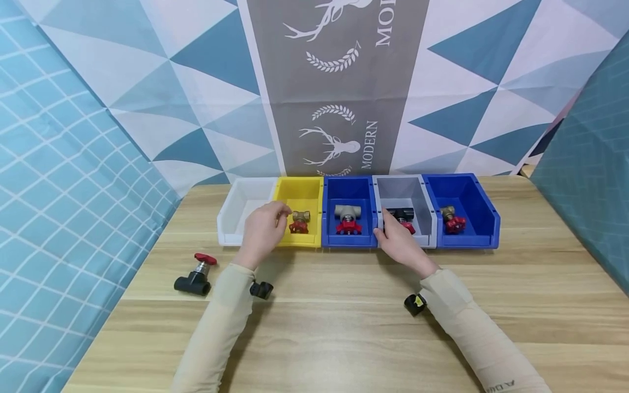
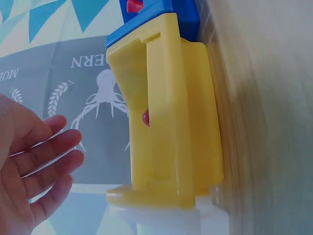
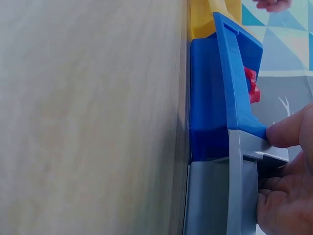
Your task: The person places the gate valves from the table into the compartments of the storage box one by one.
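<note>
My left hand (image 1: 264, 229) hovers over the white bin (image 1: 248, 199) and the near left side of the yellow bin (image 1: 301, 191). Its fingers are loosely bent with nothing in them, apart from the yellow bin's front in the left wrist view. A brass valve with a red handwheel (image 1: 298, 225) lies in the yellow bin. My right hand (image 1: 400, 243) pinches the side wall where the middle blue bin (image 1: 348, 190) meets the grey bin (image 1: 397, 190), thumb on the blue side, fingers inside the grey. Beside those fingers lies a black valve with a red handle (image 1: 404, 214).
The middle blue bin contains a grey valve with a red handwheel (image 1: 348, 225). At the row's right end, another blue bin (image 1: 457, 191) holds a brass valve (image 1: 447, 213). A black valve with a red handle (image 1: 194, 283) lies on the wooden table (image 1: 334, 338) at left.
</note>
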Demonstrator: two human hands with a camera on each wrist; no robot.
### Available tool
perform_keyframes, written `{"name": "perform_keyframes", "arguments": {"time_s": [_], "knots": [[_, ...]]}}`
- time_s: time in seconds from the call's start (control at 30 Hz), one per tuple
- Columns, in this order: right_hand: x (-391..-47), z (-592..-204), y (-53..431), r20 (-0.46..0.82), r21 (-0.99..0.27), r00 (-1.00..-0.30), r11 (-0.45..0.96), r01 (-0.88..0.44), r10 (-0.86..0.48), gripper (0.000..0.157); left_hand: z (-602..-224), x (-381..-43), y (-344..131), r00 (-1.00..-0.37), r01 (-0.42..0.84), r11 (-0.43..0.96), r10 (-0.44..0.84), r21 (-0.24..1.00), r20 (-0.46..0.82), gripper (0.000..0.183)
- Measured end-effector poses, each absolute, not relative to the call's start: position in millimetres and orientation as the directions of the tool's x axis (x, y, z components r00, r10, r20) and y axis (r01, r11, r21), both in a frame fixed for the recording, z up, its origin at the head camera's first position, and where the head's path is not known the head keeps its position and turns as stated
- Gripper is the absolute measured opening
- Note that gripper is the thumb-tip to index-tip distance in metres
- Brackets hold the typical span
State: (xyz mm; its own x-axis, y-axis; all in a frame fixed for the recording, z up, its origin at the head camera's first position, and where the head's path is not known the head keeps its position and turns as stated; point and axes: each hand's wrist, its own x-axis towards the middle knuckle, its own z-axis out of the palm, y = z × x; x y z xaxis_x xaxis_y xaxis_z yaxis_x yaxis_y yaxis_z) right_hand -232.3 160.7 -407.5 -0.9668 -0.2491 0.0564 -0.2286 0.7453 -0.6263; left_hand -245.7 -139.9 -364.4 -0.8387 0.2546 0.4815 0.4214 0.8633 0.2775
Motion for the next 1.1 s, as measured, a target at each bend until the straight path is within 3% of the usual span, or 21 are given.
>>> {"name": "perform_keyframes", "arguments": {"time_s": [0.4, 0.77, 1.1], "knots": [[-232, -408, 161, 0.060, -0.617, -0.967, 0.752, -0.231, -0.248, 0.062, -352, -232, -170, -0.852, 0.414, 0.868, 0.263, 0.274, 0.452, 0.015], [-231, -409, 161, 0.064, -0.626, -0.966, 0.744, -0.234, -0.250, 0.062, -361, -215, -191, -0.805, 0.448, 0.878, 0.312, 0.171, 0.505, 0.012], [-231, -407, 161, 0.064, -0.623, -0.966, 0.746, -0.235, -0.251, 0.061, -371, -199, -213, -0.855, 0.390, 0.910, 0.302, 0.140, 0.423, 0.014]]}}
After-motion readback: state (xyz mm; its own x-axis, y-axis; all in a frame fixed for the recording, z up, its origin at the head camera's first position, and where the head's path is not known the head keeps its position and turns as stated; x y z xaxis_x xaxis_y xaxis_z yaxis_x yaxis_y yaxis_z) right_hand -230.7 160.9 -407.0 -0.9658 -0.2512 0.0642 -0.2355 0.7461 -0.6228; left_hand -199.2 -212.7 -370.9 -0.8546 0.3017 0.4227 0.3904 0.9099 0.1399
